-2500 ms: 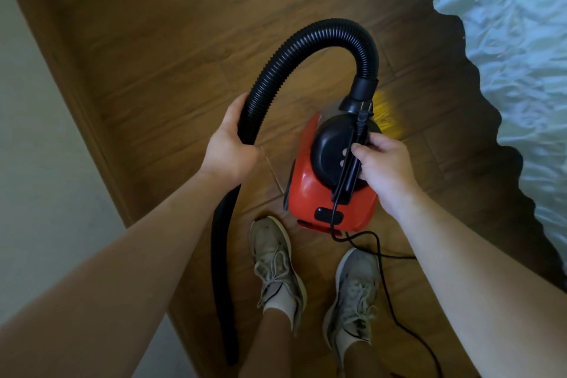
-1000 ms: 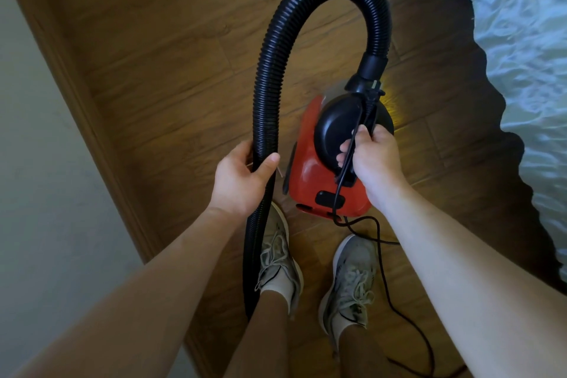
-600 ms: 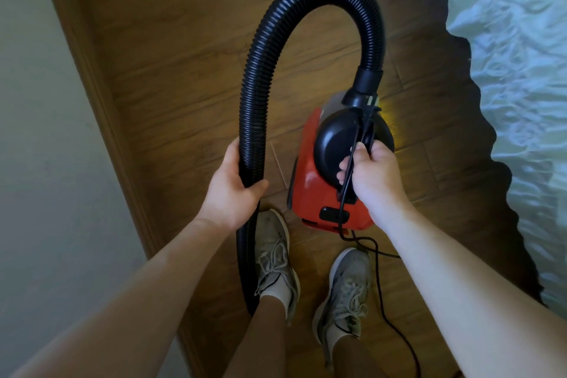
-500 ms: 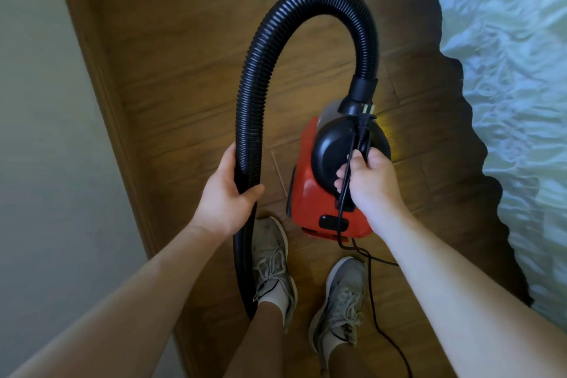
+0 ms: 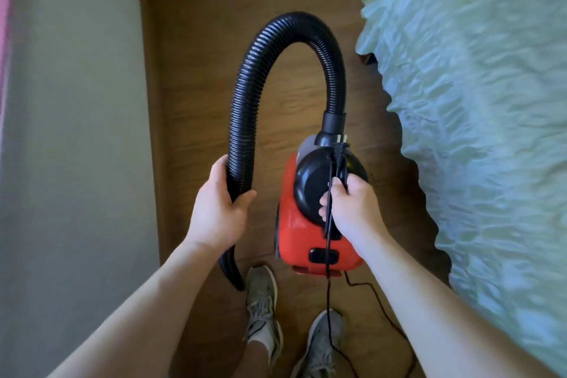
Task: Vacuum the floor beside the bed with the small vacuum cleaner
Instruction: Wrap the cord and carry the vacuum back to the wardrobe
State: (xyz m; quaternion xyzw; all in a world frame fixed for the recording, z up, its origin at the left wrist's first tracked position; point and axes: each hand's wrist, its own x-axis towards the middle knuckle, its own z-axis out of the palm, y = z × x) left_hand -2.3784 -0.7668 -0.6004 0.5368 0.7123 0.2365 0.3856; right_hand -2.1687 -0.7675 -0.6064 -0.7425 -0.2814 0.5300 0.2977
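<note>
Vacuum cleaner hangs from the closed right hand; left hand clasps its hose.

The left hand hides part of the hose; bed cut off.

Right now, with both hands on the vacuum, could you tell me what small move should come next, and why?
Probably lower the left hand so the nozzle meets the floor. The tip seems to hang beside the shoe, while the right hand carries the vacuum in the air.
</note>
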